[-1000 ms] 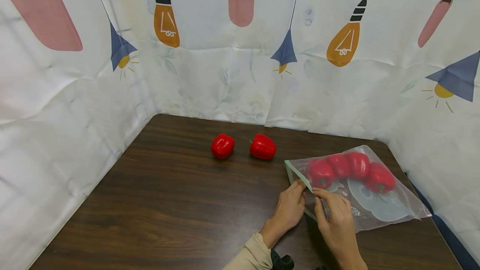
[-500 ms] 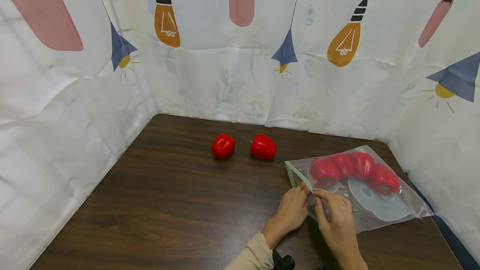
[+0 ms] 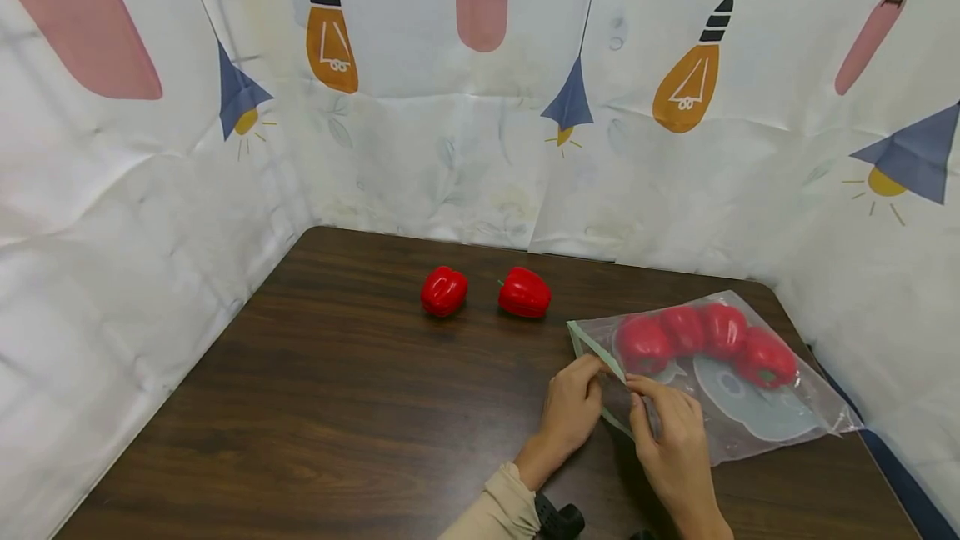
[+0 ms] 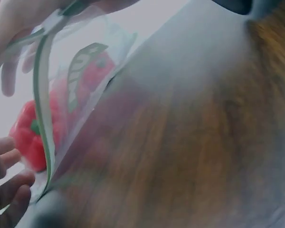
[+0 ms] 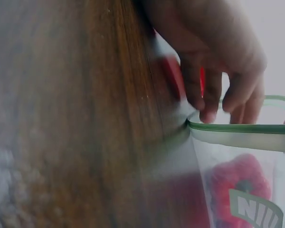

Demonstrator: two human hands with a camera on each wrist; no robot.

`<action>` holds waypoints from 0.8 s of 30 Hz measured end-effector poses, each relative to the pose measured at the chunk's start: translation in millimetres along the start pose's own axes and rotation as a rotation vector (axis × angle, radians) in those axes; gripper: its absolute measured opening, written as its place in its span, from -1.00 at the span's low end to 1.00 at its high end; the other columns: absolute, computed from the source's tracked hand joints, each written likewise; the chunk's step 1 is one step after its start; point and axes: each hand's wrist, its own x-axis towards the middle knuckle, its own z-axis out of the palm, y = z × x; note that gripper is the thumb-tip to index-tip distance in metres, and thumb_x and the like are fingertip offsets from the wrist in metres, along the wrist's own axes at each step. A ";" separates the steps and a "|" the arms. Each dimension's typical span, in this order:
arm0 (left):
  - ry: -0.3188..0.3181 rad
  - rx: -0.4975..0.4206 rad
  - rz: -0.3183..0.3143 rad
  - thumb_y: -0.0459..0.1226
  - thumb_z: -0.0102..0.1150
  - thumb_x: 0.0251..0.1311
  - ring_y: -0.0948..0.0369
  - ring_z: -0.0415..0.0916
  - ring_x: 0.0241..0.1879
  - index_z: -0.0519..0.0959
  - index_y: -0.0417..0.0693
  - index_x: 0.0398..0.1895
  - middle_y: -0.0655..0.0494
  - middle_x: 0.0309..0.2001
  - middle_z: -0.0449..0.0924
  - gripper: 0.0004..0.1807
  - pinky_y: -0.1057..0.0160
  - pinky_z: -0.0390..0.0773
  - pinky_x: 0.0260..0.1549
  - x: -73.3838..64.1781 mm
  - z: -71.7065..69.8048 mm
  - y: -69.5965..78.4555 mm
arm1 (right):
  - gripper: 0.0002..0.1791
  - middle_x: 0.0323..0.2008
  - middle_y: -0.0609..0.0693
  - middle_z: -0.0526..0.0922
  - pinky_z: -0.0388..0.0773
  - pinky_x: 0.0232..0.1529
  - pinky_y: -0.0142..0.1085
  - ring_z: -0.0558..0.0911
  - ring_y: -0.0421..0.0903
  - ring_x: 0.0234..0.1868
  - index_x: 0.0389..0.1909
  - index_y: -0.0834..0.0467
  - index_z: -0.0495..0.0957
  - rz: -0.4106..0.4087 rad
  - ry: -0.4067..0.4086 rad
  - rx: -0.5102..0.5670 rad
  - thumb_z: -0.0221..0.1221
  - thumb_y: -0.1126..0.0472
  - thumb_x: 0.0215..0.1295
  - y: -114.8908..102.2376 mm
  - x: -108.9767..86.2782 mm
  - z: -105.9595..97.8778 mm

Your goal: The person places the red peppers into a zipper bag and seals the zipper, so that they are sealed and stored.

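A clear zip bag [image 3: 750, 427] with a green-edged mouth lies on the right of the table, with several red bell peppers [image 3: 723, 330] inside it. My right hand [image 3: 671, 432] pinches the rim of its mouth and lifts it, so the mouth gapes. At that opening is my left hand [image 3: 567, 407], its fingers [image 5: 211, 107] loosely bent, holding nothing and pointing at the green rim in the right wrist view. In the left wrist view the fingers [image 4: 12, 187] are spread beside the bag's mouth, near a bagged bell pepper [image 4: 26, 133].
Two more red bell peppers lie loose toward the back of the brown table [image 3: 337, 407], one on the left [image 3: 444, 291] and one on the right [image 3: 525, 292]. White cloth [image 3: 450, 165] printed with lamps hangs behind the table and along its sides.
My left hand has drawn back a little to the left, its fingers out of the bag's mouth. The bagged bell peppers slid slightly rightward earlier. My right hand keeps its pinch on the rim.
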 end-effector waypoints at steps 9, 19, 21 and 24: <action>0.406 -0.044 -0.146 -0.62 0.07 0.09 0.32 0.32 -0.47 0.65 -0.08 -0.42 0.05 -0.42 0.63 -0.71 0.43 0.40 -0.39 11.4 -15.5 -14.4 | -0.76 -0.16 0.11 0.81 0.26 0.22 -0.43 0.67 0.00 -0.14 -0.05 0.30 0.71 -0.015 0.025 0.016 0.17 0.36 0.35 -0.6 1.3 1.2; 0.426 -0.121 -0.375 -0.42 0.29 0.28 -0.05 0.31 0.21 0.47 -0.16 0.27 -0.05 0.27 0.45 -0.51 -0.04 0.38 0.21 23.1 -20.9 -25.8 | -0.74 -0.16 0.12 0.80 0.25 0.23 -0.44 0.66 -0.01 -0.13 -0.06 0.31 0.71 -0.009 0.029 0.022 0.12 0.27 0.44 -0.4 0.7 -0.4; 0.429 -0.122 -0.393 -0.38 0.34 0.27 -0.05 0.24 0.32 0.40 -0.15 0.36 -0.06 0.36 0.37 -0.41 -0.11 0.34 0.30 27.2 -21.7 -30.5 | -0.76 -0.16 0.12 0.80 0.26 0.23 -0.43 0.66 0.00 -0.13 -0.06 0.31 0.71 -0.010 0.027 0.023 0.14 0.30 0.42 -0.6 1.3 0.1; 0.436 -0.119 -0.419 -0.36 0.38 0.26 -0.05 0.12 0.46 0.32 -0.13 0.47 -0.11 0.46 0.27 -0.28 -0.17 0.27 0.41 33.3 -24.1 -39.3 | -0.77 -0.16 0.12 0.81 0.26 0.23 -0.41 0.67 0.00 -0.13 -0.06 0.31 0.71 -0.011 0.021 0.028 0.17 0.37 0.34 -1.3 1.3 1.5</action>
